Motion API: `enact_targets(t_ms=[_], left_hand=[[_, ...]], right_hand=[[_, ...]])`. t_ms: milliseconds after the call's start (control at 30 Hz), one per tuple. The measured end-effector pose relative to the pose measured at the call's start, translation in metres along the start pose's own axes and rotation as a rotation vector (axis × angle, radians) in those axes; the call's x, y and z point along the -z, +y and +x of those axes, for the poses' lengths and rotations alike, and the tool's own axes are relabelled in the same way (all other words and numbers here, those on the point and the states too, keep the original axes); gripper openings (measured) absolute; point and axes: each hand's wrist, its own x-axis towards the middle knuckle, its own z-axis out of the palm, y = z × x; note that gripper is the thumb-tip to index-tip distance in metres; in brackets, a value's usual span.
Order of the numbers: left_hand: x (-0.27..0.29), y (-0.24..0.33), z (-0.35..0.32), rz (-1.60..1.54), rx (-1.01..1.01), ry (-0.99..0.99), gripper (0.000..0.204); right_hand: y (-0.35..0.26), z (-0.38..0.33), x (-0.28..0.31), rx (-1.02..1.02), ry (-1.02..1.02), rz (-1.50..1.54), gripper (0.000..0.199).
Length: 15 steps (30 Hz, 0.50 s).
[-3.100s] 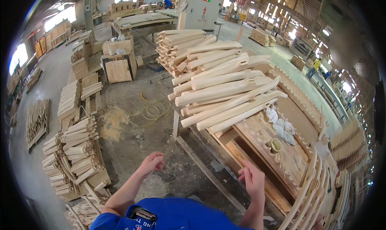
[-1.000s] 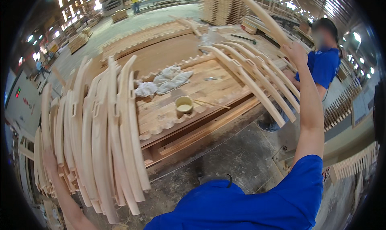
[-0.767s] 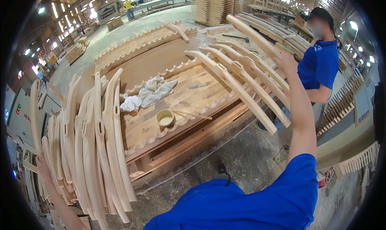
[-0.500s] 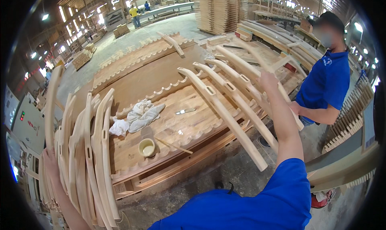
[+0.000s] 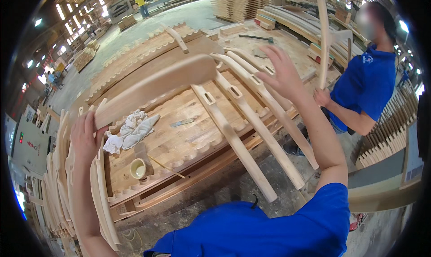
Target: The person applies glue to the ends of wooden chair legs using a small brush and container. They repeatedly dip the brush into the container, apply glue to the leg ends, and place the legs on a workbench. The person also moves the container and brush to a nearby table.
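My left hand (image 5: 85, 138) grips one end of a curved wooden chair leg (image 5: 152, 88), which is raised slantwise over the worktable (image 5: 164, 144) and blurred by motion. My right hand (image 5: 285, 75) is lifted with its fingers spread, holding nothing, above the far ends of several similar legs. These legs, with oval slots, lie side by side across the table's right part; the nearest leg (image 5: 233, 144) overhangs the front edge. More slotted legs (image 5: 102, 198) lean together at the left, beside my left forearm.
On the table are white rags (image 5: 139, 127), a putty knife (image 5: 182, 122), a cup of pale paste (image 5: 138, 168), a thin stick (image 5: 166, 166) and a hammer (image 5: 258, 37). A co-worker (image 5: 375, 91) in blue stands at right, holding a wooden leg (image 5: 324, 37) upright.
My left hand has brought a leg from the left stack rightward over the table. My right hand has let go of a leg and opened. The co-worker now holds a leg upright.
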Motion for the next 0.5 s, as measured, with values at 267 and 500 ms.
enact_targets(t_ms=[267, 500], left_hand=[[-0.011, 0.064, 0.062, -0.641, -0.064, -0.575, 0.045], [-0.006, 0.057, 0.070, -0.736, 0.096, -0.056, 0.025]], right_hand=[[-0.065, -0.032, -0.004, 0.459, -0.146, -0.370, 0.056], [-0.031, -0.045, -0.010, -0.134, -0.473, -0.187, 0.031]])
